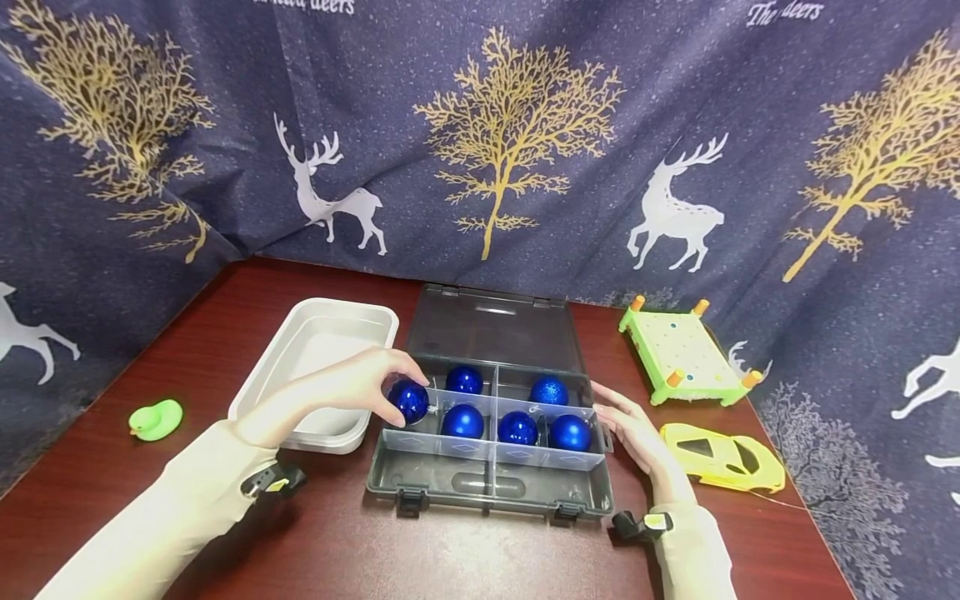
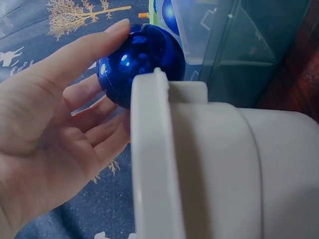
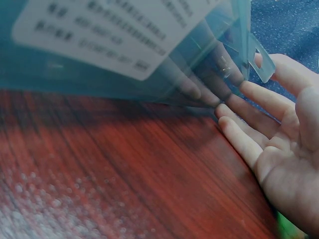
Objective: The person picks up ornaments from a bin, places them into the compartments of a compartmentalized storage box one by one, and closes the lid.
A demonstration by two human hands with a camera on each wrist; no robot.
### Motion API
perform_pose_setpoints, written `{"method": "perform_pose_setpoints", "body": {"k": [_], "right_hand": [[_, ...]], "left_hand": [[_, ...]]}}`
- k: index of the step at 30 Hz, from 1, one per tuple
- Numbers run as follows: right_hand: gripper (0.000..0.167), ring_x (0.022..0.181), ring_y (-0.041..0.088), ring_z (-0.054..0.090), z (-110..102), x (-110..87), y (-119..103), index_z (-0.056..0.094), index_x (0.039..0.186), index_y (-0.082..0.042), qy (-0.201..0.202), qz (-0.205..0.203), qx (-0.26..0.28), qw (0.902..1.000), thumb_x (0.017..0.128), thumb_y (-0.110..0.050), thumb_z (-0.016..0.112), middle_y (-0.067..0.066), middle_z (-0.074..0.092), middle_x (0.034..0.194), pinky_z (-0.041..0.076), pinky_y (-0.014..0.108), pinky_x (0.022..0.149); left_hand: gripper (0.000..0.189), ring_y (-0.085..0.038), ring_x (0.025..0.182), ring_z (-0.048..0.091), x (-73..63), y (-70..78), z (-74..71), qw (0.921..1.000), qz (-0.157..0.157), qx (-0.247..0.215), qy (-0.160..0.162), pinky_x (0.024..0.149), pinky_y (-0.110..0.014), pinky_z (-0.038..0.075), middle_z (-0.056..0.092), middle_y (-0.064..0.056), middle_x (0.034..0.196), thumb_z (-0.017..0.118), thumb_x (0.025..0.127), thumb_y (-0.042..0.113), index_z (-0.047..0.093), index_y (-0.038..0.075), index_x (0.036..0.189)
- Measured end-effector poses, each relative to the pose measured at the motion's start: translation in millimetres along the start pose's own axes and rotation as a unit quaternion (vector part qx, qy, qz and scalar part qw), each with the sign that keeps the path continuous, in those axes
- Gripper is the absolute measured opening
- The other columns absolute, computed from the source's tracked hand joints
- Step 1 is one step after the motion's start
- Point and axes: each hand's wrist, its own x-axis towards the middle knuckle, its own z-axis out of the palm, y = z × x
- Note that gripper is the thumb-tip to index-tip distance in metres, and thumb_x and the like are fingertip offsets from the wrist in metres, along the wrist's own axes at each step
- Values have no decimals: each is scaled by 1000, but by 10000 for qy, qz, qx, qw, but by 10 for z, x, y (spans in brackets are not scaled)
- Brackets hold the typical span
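Note:
Between thumb and fingers my left hand (image 1: 358, 385) holds a shiny blue ball ornament (image 1: 409, 402) at the left end of the grey divided plastic box (image 1: 480, 505). Seen from the left wrist, that same ball (image 2: 144, 62) is partly hidden by the white tray's rim. Several other blue balls, such as the one at the front (image 1: 462, 422), sit in the box's compartments. The box's lid (image 1: 495, 329) lies back, open. My right hand (image 1: 633, 433) rests its fingertips on the box's right side; the right wrist view shows these fingers (image 3: 241, 137) extended against the wall.
A white tray (image 1: 258, 367) stands left of the box, under my left forearm. Further left is a green toy duck (image 1: 156, 420). To the right lie a yellow toy car (image 1: 722, 458) and an upturned green toy bed (image 1: 684, 354) with orange-tipped legs. A patterned cloth hangs behind the table.

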Motion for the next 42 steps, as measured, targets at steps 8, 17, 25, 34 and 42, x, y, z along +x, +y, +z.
{"method": "perform_pose_setpoints", "body": {"k": [8,17,25,34,42], "right_hand": [[54,103,3,68,12,-1,-11,19,146,17,7,5,86,10000,102,-4,42,-7,71,115,49,17,92],[54,103,2,67,23,-4,-28,18,146,17,-8,19,113,9999,102,-2,41,-7,71,115,50,16,91],[54,102,2,67,30,-5,-40,19,147,17,74,83,27,9999,102,-4,42,-8,71,114,49,16,91],[54,103,2,67,16,-11,-22,19,147,17,43,57,39,10000,102,-4,42,-9,71,115,49,16,92],[54,104,2,67,16,-4,-29,19,147,17,15,39,4,10000,103,-5,42,-8,71,115,48,16,93]], "left_hand": [[52,-18,91,60,19,18,44,9992,-269,229,-168,71,-24,52,69,-12,112,89,68,23,71,4,113],[50,-28,108,62,52,29,88,9979,-426,458,-182,93,-42,52,70,-9,113,89,68,24,72,6,112],[49,-19,93,58,79,-10,123,9985,-398,367,-62,82,-33,50,64,-6,103,91,66,23,74,6,108],[50,-18,92,60,109,-9,159,9977,-500,462,-62,85,-34,52,68,-3,101,92,65,23,73,6,108],[45,-19,92,62,124,10,171,9957,-683,628,-70,86,-37,53,70,-2,100,92,64,24,74,9,102]]}}
